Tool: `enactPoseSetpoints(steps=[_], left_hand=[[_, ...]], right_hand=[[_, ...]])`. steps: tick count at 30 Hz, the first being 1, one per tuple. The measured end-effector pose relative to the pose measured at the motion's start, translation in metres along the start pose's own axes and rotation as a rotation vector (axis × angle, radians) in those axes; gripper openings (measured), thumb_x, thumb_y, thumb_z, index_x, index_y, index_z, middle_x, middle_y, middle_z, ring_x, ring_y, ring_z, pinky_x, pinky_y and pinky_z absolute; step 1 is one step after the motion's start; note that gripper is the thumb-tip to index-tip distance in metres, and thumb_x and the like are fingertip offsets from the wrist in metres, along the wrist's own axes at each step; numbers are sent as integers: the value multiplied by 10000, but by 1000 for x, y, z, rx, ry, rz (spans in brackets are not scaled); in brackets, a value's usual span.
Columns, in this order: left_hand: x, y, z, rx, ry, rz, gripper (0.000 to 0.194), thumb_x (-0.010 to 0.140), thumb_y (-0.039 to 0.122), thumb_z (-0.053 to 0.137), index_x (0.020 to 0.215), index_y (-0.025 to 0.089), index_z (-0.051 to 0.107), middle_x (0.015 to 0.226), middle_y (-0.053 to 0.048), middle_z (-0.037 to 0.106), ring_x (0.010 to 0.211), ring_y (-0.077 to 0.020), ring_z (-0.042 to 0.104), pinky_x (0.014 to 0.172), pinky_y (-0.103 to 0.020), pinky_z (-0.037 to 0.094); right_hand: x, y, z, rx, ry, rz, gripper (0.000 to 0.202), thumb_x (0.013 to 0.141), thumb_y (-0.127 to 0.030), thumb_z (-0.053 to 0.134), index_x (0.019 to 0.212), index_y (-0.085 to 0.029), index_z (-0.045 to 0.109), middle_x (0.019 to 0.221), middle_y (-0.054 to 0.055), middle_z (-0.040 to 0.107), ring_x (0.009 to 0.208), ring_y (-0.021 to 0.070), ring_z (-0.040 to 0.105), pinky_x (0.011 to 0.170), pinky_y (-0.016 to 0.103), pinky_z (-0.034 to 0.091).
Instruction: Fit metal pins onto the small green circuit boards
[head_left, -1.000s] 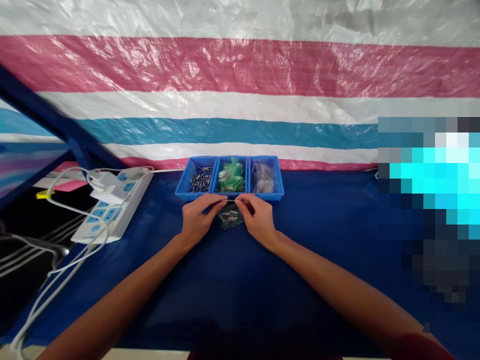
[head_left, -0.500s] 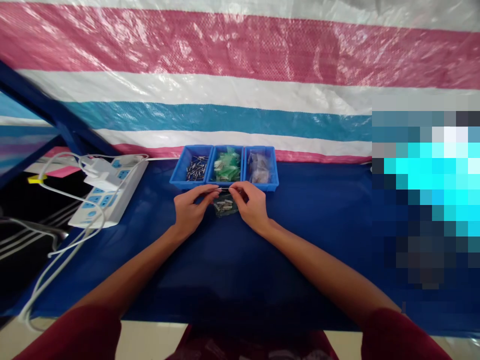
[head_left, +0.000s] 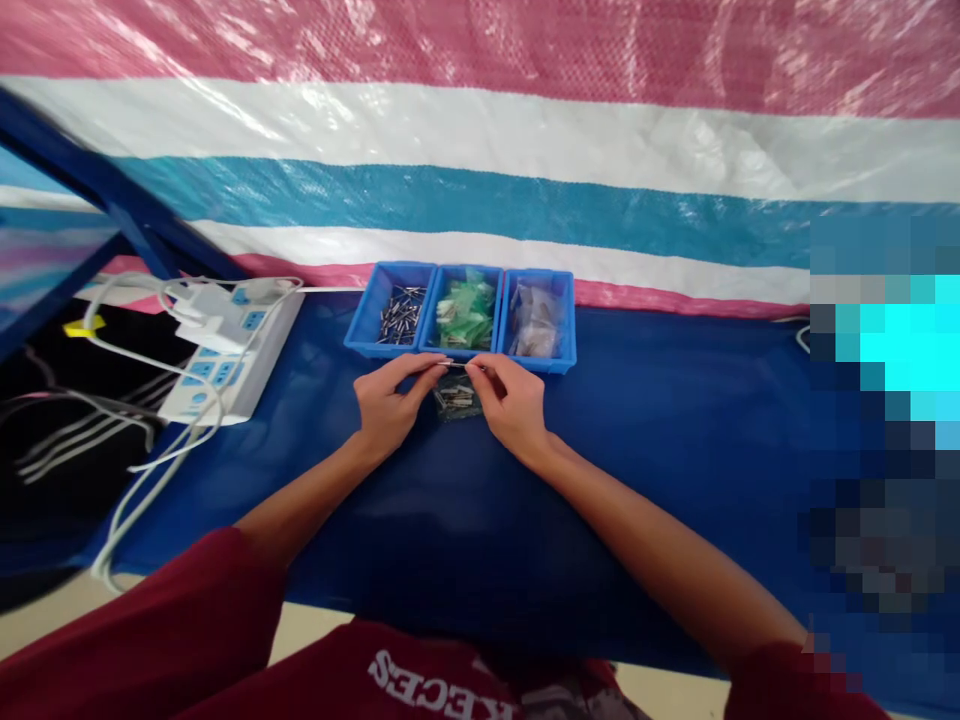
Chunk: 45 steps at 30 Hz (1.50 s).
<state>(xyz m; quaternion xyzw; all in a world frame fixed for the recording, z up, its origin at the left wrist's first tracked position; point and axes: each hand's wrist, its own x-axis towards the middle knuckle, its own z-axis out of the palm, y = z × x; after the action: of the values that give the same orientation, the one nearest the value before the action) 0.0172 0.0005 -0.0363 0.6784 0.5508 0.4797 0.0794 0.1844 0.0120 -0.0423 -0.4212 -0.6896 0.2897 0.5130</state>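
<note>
My left hand and my right hand meet just in front of the blue bins. Thumb and forefinger of each hand pinch one end of a thin metal pin, which lies level between them. It resembles a blind rivet, though it is too small to be sure. Below the fingertips, a small clear bag of metal pieces rests on the table, partly covered by my hands. Similar thin metal pins fill part of the left blue bin.
The middle blue bin holds green plastic bags; the right blue bin holds clear bags. A white power strip with cables lies at left. Striped sheeting hangs behind the table. The right edge is pixelated.
The camera view has tilted down and shifted slightly left, so bins and table appear moved. Both hands keep their pinch on the pin, which now shows more clearly between the fingertips.
</note>
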Motion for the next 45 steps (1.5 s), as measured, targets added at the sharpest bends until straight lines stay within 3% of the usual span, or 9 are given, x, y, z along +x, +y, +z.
enactPoseSetpoints(steps=[5, 17, 29, 36, 40, 45], left_hand=[[0, 2, 1, 49, 1, -1, 204, 884, 361, 631, 889, 194, 750, 838, -20, 758, 648, -123, 687, 722, -232, 560], [1, -2, -2, 34, -32, 65, 256, 916, 377, 574, 864, 164, 706, 815, -39, 736, 670, -128, 661, 709, -232, 528], [4, 2, -4, -5, 21, 171, 270, 933, 380, 550, 833, 167, 682, 785, -41, 721, 701, -143, 664, 692, -244, 521], [17, 14, -10, 7, -117, 338, 265, 972, 313, 458, 856, 160, 641, 798, -56, 709, 718, -146, 658, 712, -245, 497], [18, 24, -11, 12, -199, 313, 264, 969, 312, 442, 842, 172, 626, 787, -47, 701, 708, -149, 647, 706, -248, 488], [14, 31, -9, -74, -238, 226, 263, 962, 324, 454, 823, 174, 619, 752, -33, 689, 679, -142, 641, 661, -234, 493]], right_hand=[[0, 1, 0, 16, -11, 9, 318, 973, -399, 432, 891, -188, 654, 771, 46, 660, 718, 161, 619, 701, 289, 492], [1, 2, 5, 10, 33, -45, 322, 964, -408, 455, 868, -184, 667, 735, 30, 668, 622, 135, 594, 661, 262, 486], [2, -7, 2, -83, 71, -138, 386, 961, -456, 432, 811, -186, 664, 677, 29, 645, 580, 136, 559, 619, 263, 453], [4, -30, -15, -143, 88, -79, 326, 959, -398, 449, 797, -182, 633, 600, -18, 558, 528, 114, 492, 558, 237, 378], [-4, -29, -20, -149, 99, -95, 292, 947, -376, 464, 821, -182, 642, 733, 26, 641, 626, 140, 553, 621, 252, 420], [-13, -27, -21, -136, 124, -97, 282, 939, -364, 472, 814, -185, 650, 740, 36, 643, 618, 146, 548, 616, 262, 430]])
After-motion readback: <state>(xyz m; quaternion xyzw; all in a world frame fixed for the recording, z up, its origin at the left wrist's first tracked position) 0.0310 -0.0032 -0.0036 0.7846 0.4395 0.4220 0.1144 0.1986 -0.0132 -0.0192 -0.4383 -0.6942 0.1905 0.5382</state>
